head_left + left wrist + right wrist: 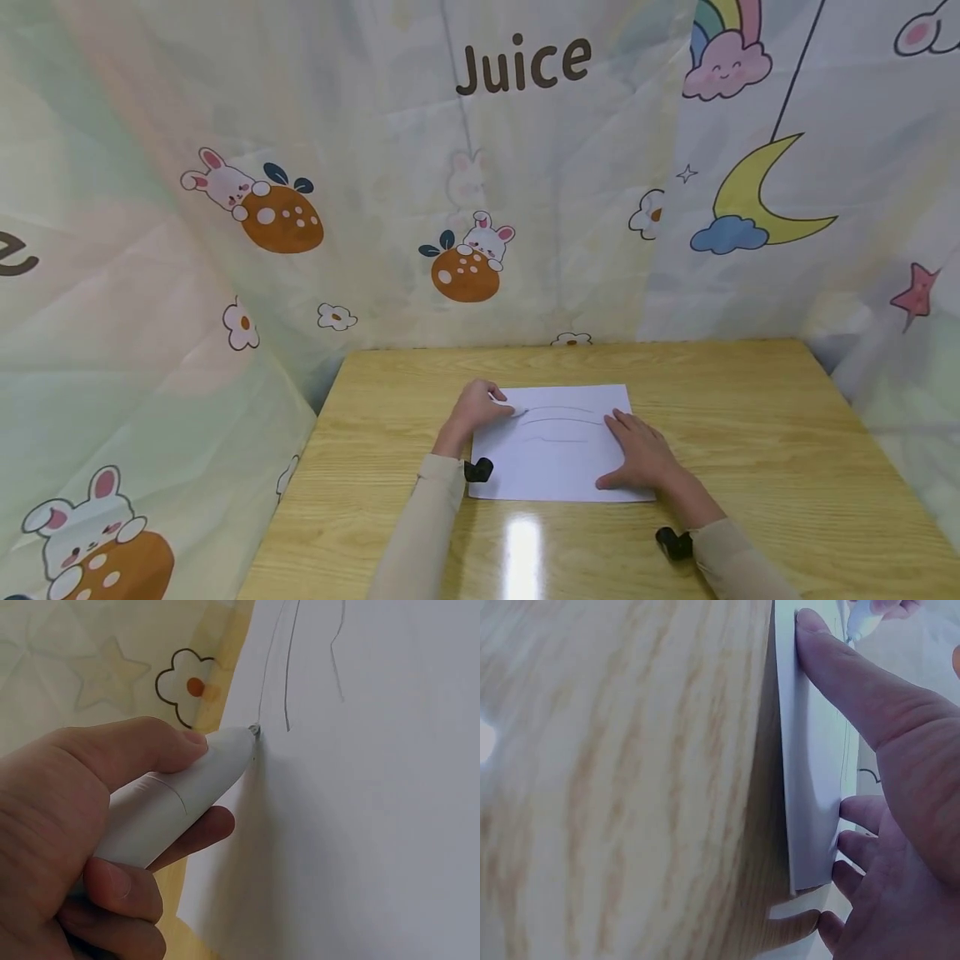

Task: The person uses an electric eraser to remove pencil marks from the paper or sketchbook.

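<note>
My left hand grips a thick white pen-shaped tool, thumb on top and fingers beneath. Its small grey tip touches the white paper near the upper left corner, at the end of a thin curved line. Two more thin lines run across the sheet below that one, the lowest with a kink. Spread over the paper's right side, my right hand presses it with fingers extended. In the right wrist view its thumb lies near the sheet's front edge, and the sheet looks slightly thick, perhaps stacked.
The paper lies on a wooden table with a bright reflection near the front. A cartoon-printed cloth hangs behind and at the sides. Black wrist cameras sit at the left cuff and right cuff.
</note>
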`<state>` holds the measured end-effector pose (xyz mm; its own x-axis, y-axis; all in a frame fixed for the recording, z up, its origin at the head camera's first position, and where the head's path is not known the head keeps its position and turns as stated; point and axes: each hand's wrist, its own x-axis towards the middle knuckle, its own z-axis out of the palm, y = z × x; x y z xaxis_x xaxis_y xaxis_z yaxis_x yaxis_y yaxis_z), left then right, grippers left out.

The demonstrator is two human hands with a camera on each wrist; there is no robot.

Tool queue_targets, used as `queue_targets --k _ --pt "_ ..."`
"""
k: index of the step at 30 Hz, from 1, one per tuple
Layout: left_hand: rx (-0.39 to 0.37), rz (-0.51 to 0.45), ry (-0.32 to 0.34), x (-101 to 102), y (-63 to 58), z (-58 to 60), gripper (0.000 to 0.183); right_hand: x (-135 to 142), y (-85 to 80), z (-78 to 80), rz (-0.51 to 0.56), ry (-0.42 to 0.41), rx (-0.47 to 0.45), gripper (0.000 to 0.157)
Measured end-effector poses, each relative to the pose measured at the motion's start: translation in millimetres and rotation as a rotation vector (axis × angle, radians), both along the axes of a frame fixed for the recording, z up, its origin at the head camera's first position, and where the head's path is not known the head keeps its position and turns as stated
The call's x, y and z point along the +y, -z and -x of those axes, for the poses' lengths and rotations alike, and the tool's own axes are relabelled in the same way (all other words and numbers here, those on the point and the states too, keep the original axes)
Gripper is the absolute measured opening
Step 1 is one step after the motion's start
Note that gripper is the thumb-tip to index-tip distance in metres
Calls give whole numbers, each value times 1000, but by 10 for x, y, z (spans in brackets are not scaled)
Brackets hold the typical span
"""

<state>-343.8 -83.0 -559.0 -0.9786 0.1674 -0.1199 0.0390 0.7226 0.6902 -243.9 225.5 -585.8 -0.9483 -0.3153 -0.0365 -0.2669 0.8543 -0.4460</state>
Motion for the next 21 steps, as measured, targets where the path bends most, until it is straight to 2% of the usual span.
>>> queue_targets --k 6,13,18,21 --pt "25 -8 40 -14 8 1 20 -8 16 8 6 7 4 117" --pt "0 -18 -3 -42 45 4 19 -9 14 -21 6 1 5 117" --pt "11 -23 53 -26 44 15 20 -18 7 -27 6 6 -3 116" --pt "15 -8 30 -19 45 18 19 -19 16 -32 9 6 5 115"
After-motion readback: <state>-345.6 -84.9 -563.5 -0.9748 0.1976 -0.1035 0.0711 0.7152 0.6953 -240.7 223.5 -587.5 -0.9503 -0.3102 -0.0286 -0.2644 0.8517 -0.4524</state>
